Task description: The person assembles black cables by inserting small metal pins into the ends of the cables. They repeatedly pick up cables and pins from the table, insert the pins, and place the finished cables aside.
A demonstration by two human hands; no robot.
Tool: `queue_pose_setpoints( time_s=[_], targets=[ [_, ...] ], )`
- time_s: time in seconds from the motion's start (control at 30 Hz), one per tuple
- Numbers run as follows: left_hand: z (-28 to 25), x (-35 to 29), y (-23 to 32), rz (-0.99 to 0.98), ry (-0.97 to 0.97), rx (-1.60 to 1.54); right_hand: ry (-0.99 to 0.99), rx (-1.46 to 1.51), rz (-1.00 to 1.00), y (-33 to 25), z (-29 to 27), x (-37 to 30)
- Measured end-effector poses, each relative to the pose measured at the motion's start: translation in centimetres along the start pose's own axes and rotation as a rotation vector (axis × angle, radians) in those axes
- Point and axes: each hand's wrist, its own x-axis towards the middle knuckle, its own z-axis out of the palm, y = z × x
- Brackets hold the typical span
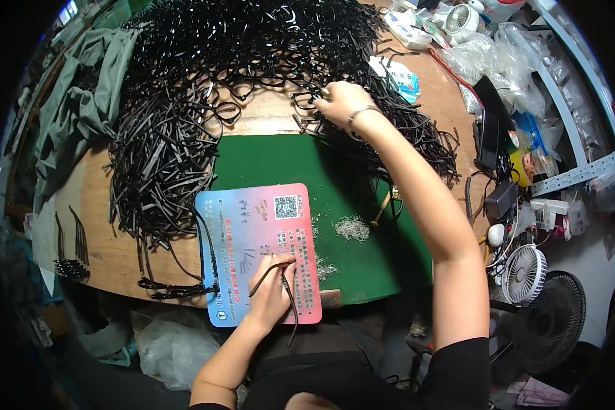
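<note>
Over the printed blue-and-pink mat (215, 212), my left hand (272, 292) is closed around dark eyeglass temples (293, 311), whose thin ends stick out on both sides. My right arm stretches far forward, and my right hand (343, 102) pinches a black eyeglass frame (303, 100) at the near edge of a large heap of black frames (253, 37). Loose black temples (160, 150) lie thickly at the left, with more under my right forearm. A small pile of tiny silvery screws (352, 229) rests on the green mat (253, 160).
A brass-coloured tool (383, 208) lies beside the screws. Several temples (178, 290) lie along the table's front edge. Grey-green cloth (82, 102) hangs at the left. A white fan (525, 275), a black fan (550, 321), plastic bags (519, 68) and a metal rack (574, 174) crowd the right.
</note>
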Motion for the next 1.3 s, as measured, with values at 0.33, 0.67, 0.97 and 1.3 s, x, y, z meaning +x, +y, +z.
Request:
queue_pose_setpoints(
  time_s=[0.33,0.67,0.97,1.3],
  targets=[
    [0.8,0.1,0.5,-0.021,-0.004,-0.02,0.203,0.258,0.0,2.0,-5.6,-5.7],
    [-0.6,0.5,0.1,-0.512,0.085,-0.454,-0.922,1.285,0.164,0.7,5.4,-28.1],
    [0.5,-0.3,0.8,-0.58,0.134,-0.548,-0.604,0.87,-0.244,1.5,6.6,-28.1],
    [0.9,-0.4,0.7,-0.295,0.016,-0.161,-0.271,0.469,-0.329,2.4,7.1,-27.1]
  ],
)
